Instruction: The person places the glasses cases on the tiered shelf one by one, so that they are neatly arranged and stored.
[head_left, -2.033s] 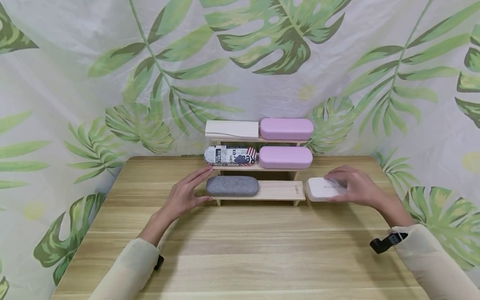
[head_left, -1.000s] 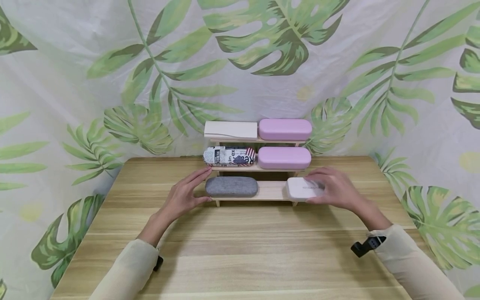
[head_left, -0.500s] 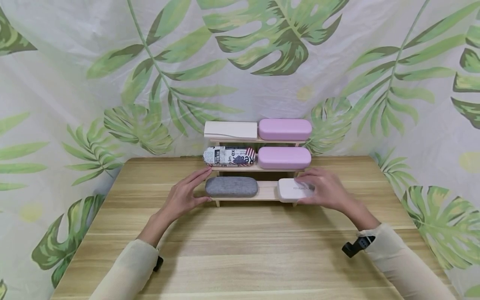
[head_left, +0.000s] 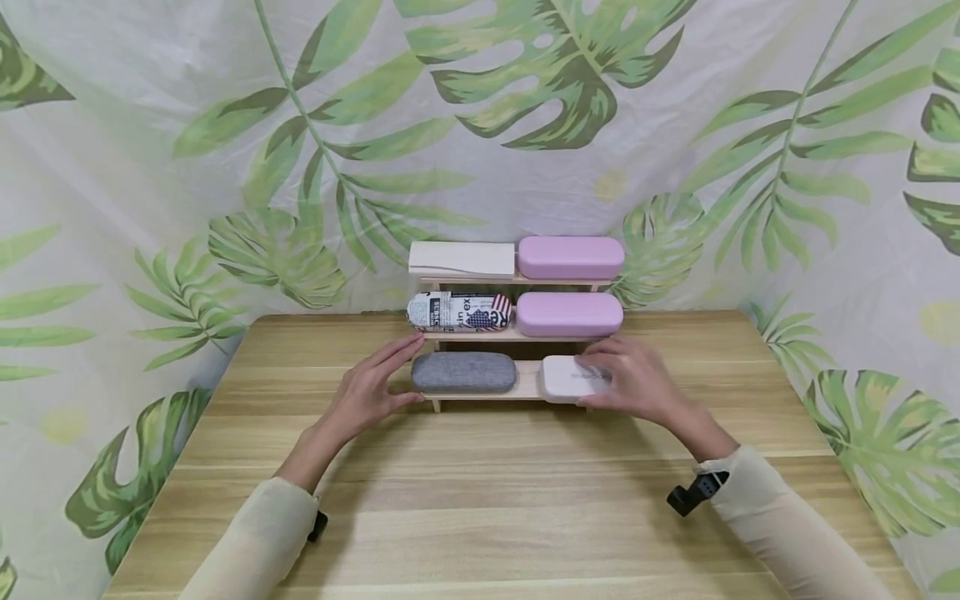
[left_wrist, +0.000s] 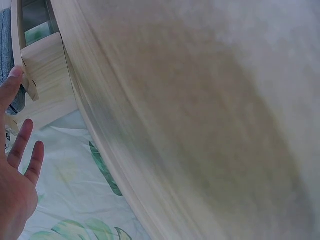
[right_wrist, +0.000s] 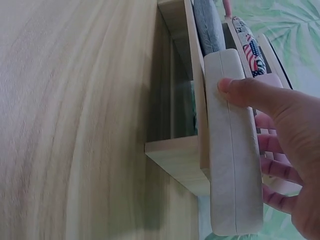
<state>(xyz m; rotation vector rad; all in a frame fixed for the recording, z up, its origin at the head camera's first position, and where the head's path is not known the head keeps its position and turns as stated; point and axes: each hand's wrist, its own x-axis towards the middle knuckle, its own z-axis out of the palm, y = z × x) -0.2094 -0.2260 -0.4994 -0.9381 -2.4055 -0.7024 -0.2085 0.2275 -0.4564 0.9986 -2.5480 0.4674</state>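
A white glasses case point(head_left: 558, 379) is pinched by my right hand point(head_left: 637, 382), thumb on its front face and fingers behind. In the right wrist view the white case point(right_wrist: 234, 165) lies along the lowest tier, its far end reaching past the shelf end. On the left of that tier sits a grey fabric glasses case point(head_left: 463, 372). My left hand point(head_left: 366, 392) rests at the left end of the wooden three-tier rack point(head_left: 528, 379), fingers extended. In the left wrist view the thumb of my left hand point(left_wrist: 17, 192) touches the shelf edge beside the grey case.
On the middle tier stand a newspaper-print case point(head_left: 459, 312) and a pink case point(head_left: 570, 314). The top tier bears a cream flap case point(head_left: 462, 259) and another pink case point(head_left: 572, 257). Behind the wooden table point(head_left: 480, 500) hangs a leaf-patterned cloth point(head_left: 540, 187).
My right hand has carried the white glasses case leftward, from beside the rack onto the lowest tier, towards the grey case. The left hand has stayed in place.
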